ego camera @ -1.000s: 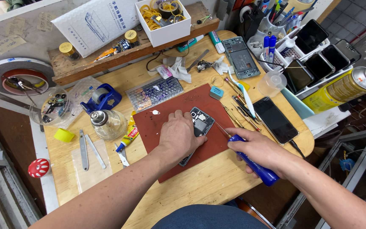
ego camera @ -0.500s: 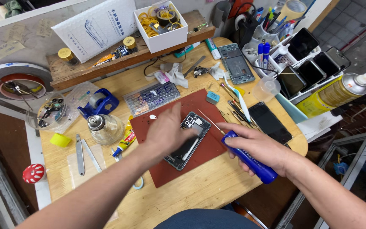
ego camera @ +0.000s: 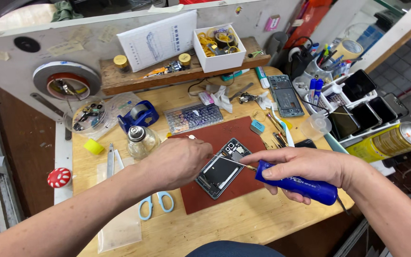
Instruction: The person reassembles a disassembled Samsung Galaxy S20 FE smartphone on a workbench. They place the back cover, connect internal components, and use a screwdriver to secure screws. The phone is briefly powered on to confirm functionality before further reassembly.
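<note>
An opened phone lies with its insides up on a red-brown mat in the middle of the wooden bench. My right hand grips a blue-handled screwdriver; its thin shaft reaches left toward the fingertips of my left hand. The left hand hovers over the phone's left edge with fingers pinched at the driver's tip. Whether it holds a screw is too small to tell.
Blue-handled scissors lie front left, a glass bottle and blue tape dispenser behind them. A clear parts box, a phone frame, trays of phones and a spray can sit at the right.
The left hand has lifted off the phone and come to the screwdriver's tip. The right hand has raised the driver off the mat and swung it to point left.
</note>
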